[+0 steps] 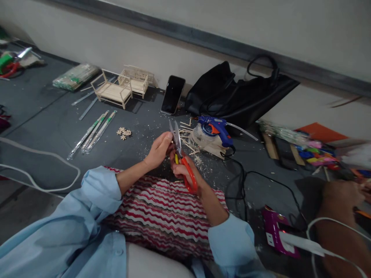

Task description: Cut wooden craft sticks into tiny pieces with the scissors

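Observation:
My right hand (pixel 183 168) is closed round the red handles of a pair of scissors (pixel 181 157), whose grey blades point up and away from me. My left hand (pixel 159 150) pinches something small right at the blades; it is too small to name. Both hands hover over a red and white striped cloth (pixel 162 210) on my lap. Loose thin wooden sticks (pixel 187 135) and sawdust lie on the dark floor just beyond the hands.
A blue glue gun (pixel 216 129) with a black cord lies ahead, a phone (pixel 173 94) and a black bag (pixel 237 94) behind it. Miniature wooden furniture (pixel 121 87), wrapped stick packs (pixel 94 133) and small wooden snowflakes (pixel 124 133) lie left. Another person's arm (pixel 339 216) and a power strip (pixel 278 231) are at right.

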The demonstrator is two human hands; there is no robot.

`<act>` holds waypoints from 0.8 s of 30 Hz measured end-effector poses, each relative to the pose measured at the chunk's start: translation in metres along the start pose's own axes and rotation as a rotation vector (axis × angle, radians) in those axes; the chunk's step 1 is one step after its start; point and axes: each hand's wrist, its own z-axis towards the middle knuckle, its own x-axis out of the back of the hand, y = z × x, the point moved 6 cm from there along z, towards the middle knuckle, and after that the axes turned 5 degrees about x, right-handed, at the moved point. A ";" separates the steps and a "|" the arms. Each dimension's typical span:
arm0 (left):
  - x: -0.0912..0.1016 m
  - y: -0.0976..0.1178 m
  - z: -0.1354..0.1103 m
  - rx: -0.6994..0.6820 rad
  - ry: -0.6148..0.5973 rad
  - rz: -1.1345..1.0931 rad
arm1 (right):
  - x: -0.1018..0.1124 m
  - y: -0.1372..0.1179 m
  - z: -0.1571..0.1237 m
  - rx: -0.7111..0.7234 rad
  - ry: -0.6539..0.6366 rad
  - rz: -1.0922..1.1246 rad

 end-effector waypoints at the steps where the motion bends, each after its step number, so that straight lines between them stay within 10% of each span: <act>1: -0.002 0.000 0.000 0.031 -0.027 -0.041 | 0.000 -0.001 -0.001 -0.007 -0.007 0.025; 8: -0.003 0.010 0.000 0.054 -0.119 -0.143 | 0.003 0.002 0.000 -0.012 -0.080 0.119; 14: 0.024 0.014 0.007 -0.149 0.077 0.405 | 0.007 0.004 -0.001 0.026 -0.117 0.120; 24: 0.008 -0.002 0.008 -0.232 -0.135 1.046 | 0.046 -0.004 0.004 0.286 0.339 -0.067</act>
